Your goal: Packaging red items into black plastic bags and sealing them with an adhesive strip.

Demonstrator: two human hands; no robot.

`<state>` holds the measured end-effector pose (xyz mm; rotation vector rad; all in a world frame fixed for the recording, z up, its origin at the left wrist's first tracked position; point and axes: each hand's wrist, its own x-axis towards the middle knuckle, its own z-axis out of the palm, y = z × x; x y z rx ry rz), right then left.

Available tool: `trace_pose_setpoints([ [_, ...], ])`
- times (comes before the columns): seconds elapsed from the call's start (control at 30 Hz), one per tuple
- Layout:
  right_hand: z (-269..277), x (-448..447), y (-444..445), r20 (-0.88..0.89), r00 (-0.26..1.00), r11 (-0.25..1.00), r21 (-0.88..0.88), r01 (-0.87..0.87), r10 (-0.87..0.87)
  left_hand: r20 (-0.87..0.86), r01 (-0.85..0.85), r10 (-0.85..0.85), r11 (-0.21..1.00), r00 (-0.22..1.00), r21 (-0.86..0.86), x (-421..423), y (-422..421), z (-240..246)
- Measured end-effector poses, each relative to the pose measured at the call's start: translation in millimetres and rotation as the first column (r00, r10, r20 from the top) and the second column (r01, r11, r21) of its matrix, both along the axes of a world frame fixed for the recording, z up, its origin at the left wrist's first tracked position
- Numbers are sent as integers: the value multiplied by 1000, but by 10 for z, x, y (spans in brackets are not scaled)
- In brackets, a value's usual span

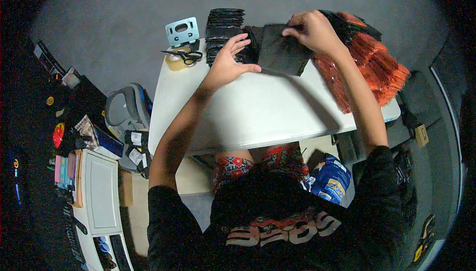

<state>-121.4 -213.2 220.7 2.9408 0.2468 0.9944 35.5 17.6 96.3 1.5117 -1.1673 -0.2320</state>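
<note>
My right hand [316,33] pinches the upper edge of a dark, flat, bag-like sheet [277,46] between thumb and fingertips; the area is slightly blurred. My left hand [228,63] is spread over the white table [260,111], thumb and fingers apart, with nothing visible in its grasp. Its fingertips are beside the sheet's left part, and I cannot tell whether they touch it. Just beyond that hand rises a stack of folded black plastic packets [225,20]. Near my right forearm lies a fanned pile of orange-red, glossy packets [375,66], with black packets [366,27] at its far end.
On the table's left corner, black-handled scissors [191,58] rest on a roll of tape [174,63], near a pale metal stand [182,31]. A grey child seat [121,111] and a white cabinet [102,193] are left. A blue package [331,180] lies beside my lap.
</note>
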Motion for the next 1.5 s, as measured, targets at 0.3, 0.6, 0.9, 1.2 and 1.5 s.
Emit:
trace_pose_setpoints([
  [0.3,-147,143,389,-18,997,938,341,-68,78,-97,148,-157,984,983,-96,288,102,-320],
  [0.6,-635,383,-362,-52,987,792,604,-91,153,648,-349,360,925,671,-151,-5,202,106],
  [0.9,-1638,-305,-425,-570,819,973,217,80,60,572,-158,-307,767,761,622,-562,336,-382],
  [1.2,-2601,394,772,-341,940,973,211,93,-15,350,-486,408,857,843,172,-392,-479,-1394],
  [1.5,-2576,278,753,-430,895,989,26,146,-121,563,-445,233,853,793,273,-504,-466,-1278],
])
